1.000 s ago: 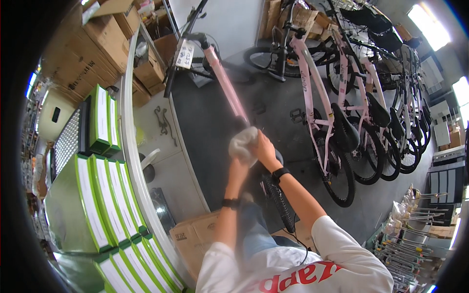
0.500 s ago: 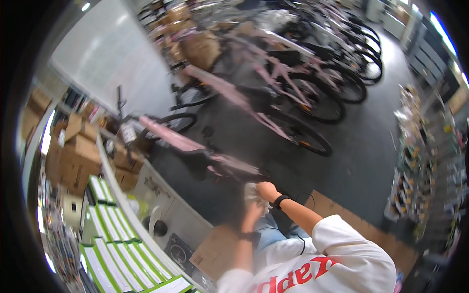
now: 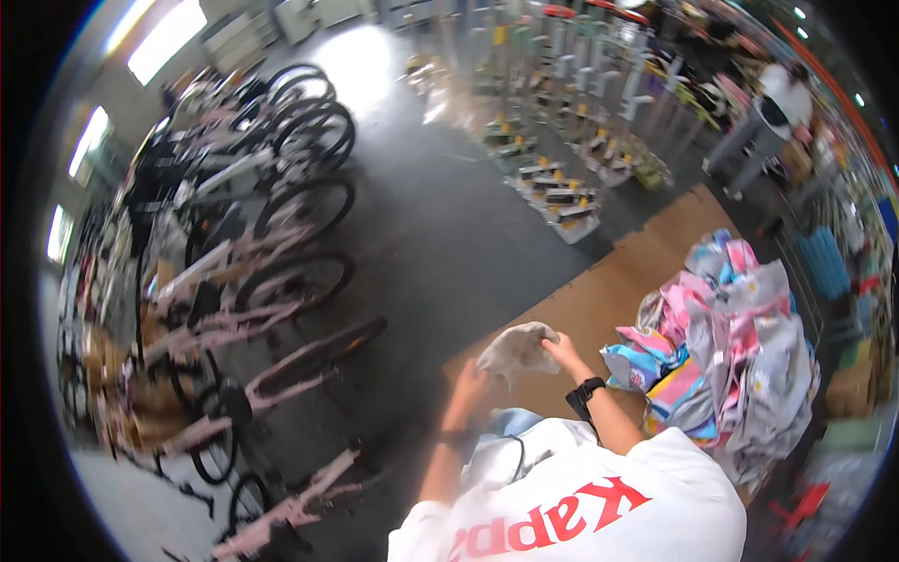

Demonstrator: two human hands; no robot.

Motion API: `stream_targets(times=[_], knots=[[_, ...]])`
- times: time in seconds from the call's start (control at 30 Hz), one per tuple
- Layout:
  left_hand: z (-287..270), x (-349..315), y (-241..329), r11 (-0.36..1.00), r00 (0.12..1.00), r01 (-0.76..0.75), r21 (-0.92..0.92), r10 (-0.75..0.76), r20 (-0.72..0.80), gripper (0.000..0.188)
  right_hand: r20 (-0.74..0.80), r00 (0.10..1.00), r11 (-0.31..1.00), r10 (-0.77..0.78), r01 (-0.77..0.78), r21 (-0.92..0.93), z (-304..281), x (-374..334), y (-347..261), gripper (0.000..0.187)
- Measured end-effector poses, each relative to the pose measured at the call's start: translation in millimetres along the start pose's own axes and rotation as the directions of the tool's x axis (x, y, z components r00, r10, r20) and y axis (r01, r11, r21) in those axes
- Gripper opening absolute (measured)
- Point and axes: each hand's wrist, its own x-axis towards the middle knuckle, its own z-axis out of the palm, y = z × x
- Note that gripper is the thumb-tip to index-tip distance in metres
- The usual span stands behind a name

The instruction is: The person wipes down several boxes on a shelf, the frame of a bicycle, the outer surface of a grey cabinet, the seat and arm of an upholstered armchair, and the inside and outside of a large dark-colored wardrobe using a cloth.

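Note:
A crumpled off-white cloth (image 3: 516, 350) is stretched between my two hands in front of my body. My right hand (image 3: 565, 354) pinches its right edge, thumb and fingers pressed together; a dark band circles that wrist. On the opposite side, my left hand (image 3: 466, 386) grips the left end of the cloth, its fingers somewhat smeared by motion. The middle of the cloth bulges upward and a loose bit hangs down near my left hand. Beneath the cloth lies a brown cardboard sheet (image 3: 618, 281) on the floor.
To the right, a large heap of colourful fabric (image 3: 716, 351) rests on the cardboard. Pink bicycles (image 3: 290, 309) stand in a row on the left. Farther off are upright poles on bases (image 3: 571, 178), and another person (image 3: 783, 101) stands at the far right.
The view has swung right: the bicycles are now at left, the green-and-white boxes are gone from sight, and the fabric heap appears. My hands are farther apart, with the cloth spread wider.

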Motion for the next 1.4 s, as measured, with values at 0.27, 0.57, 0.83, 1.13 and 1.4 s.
stream_targets(times=[0.27, 0.57, 0.83, 1.13, 1.4], knots=[[-17, 124, 19, 0.982, 0.988, -0.151, -0.112, 0.154, 0.014, 0.019, -0.014, 0.998, 0.983, 0.066, -0.063, 0.174, -27, 43, -9, 0.036], [-180, 326, 83, 0.949, 0.939, -0.308, 0.066, 0.314, -0.138, 0.011, 0.286, 0.956, 0.997, -0.071, 0.063, 0.036, 28, 275, -165, 0.053], [-179, 496, 211, 0.92, 0.961, -0.274, -0.281, 0.275, -0.036, 0.025, 0.203, 0.952, 0.944, -0.227, 0.164, 0.287, 17, 364, -370, 0.055], [-251, 593, 341, 0.863, 0.882, -0.469, -0.19, 0.445, -0.157, 0.017, -0.003, 0.984, 0.888, -0.176, 0.16, 0.431, 0, 566, -397, 0.038], [-432, 746, 402, 0.886, 0.803, -0.426, -0.182, 0.277, -0.527, 0.008, 0.165, 0.933, 0.927, -0.321, 0.274, 0.255, 166, 802, -579, 0.034]])
